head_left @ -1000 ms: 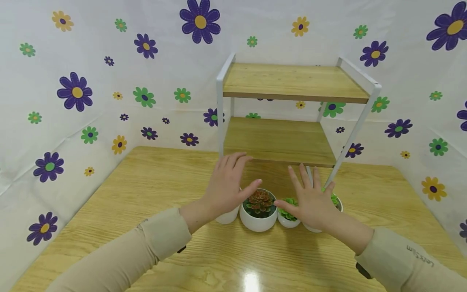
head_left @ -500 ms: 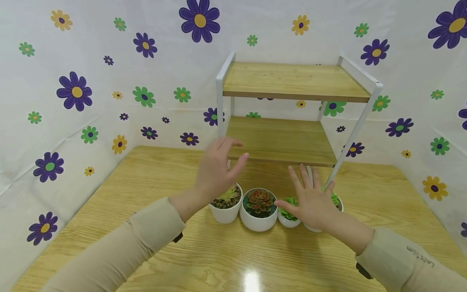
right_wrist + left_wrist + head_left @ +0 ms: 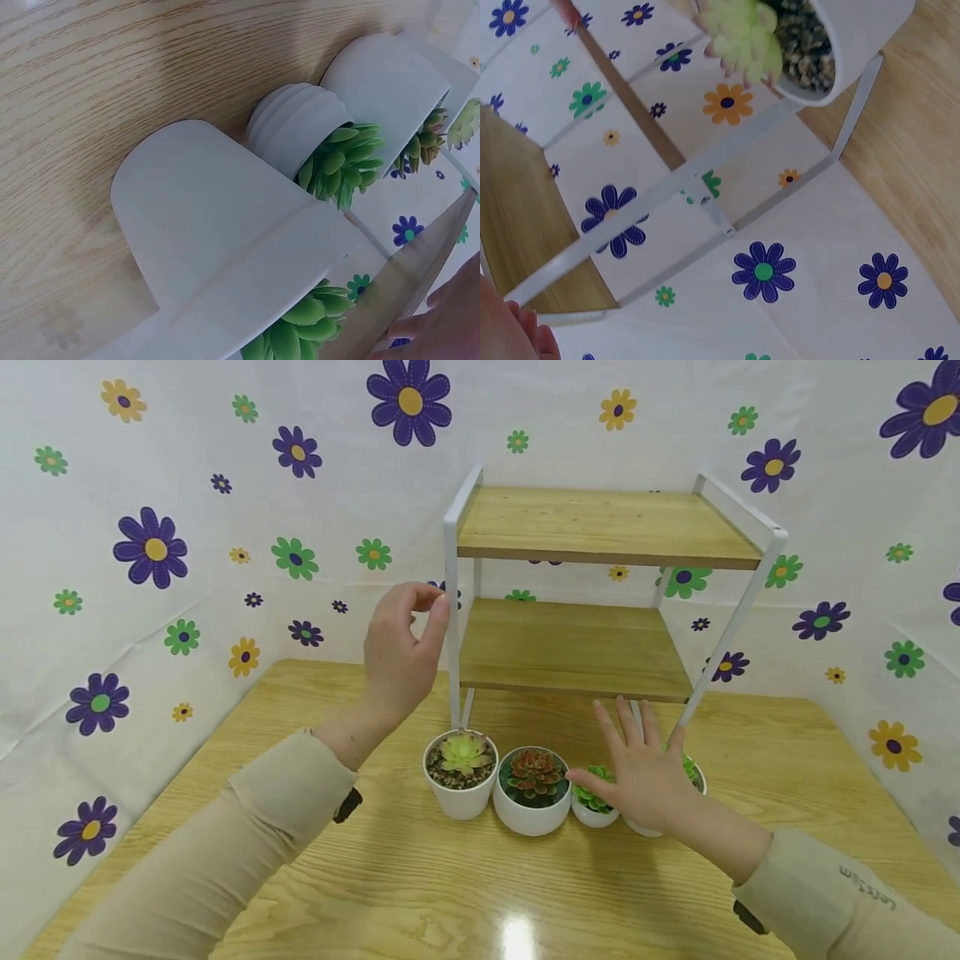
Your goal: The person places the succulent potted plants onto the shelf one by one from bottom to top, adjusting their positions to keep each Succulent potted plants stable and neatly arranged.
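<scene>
My left hand [image 3: 403, 647] is raised beside the white left post [image 3: 452, 627] of a two-tier wooden shelf [image 3: 577, 647]. Its fingers bend loosely towards the thumb; nothing shows between them, and I cannot tell whether they touch the post. My right hand [image 3: 647, 781] spreads its fingers, straight, over the right end of a row of potted succulents. Below the left post stands a white pot with a pale yellow-green succulent [image 3: 463, 755]. Beside it are a reddish-brown succulent [image 3: 535, 772] and a small green succulent [image 3: 592, 787]. My right hand partly hides the rightmost pot [image 3: 217, 232].
The wooden table [image 3: 360, 860] carries the shelf, with the pots lined up along its front. White cloth [image 3: 202, 585] with printed flowers stands behind and at both sides. The shelf's top board [image 3: 600, 522] lies between white side rails.
My left hand has moved up and to the left, away from above the pots to the left post, and its fingers have bent more. The right hand has hardly moved.
</scene>
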A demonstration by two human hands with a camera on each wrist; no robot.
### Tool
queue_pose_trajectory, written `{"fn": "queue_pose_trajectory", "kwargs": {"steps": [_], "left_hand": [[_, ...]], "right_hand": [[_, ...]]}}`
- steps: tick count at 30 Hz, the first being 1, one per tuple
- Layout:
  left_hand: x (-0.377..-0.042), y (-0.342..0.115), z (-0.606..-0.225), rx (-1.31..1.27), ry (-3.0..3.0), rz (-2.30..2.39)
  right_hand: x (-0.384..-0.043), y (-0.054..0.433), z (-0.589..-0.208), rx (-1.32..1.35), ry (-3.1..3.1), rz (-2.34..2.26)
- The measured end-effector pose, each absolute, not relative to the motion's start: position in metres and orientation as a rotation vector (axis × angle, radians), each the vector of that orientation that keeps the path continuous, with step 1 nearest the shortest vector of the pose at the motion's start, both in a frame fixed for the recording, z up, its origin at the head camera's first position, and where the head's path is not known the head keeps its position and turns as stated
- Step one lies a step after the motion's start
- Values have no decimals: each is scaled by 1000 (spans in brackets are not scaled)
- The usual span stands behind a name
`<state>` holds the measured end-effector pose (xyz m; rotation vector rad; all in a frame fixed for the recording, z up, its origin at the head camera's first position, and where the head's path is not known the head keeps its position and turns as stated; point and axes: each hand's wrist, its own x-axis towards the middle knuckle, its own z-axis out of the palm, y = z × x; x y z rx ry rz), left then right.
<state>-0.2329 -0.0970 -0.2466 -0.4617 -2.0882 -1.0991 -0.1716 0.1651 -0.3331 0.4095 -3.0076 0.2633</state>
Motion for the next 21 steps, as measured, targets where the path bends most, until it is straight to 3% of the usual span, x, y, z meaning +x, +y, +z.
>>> {"fn": "queue_pose_trajectory", "kwargs": {"steps": [21], "left_hand": [[-258,-89,-180,-70,-2272,-1630]], "right_hand": [[-167,172,-332,425,-2970,246]]}}
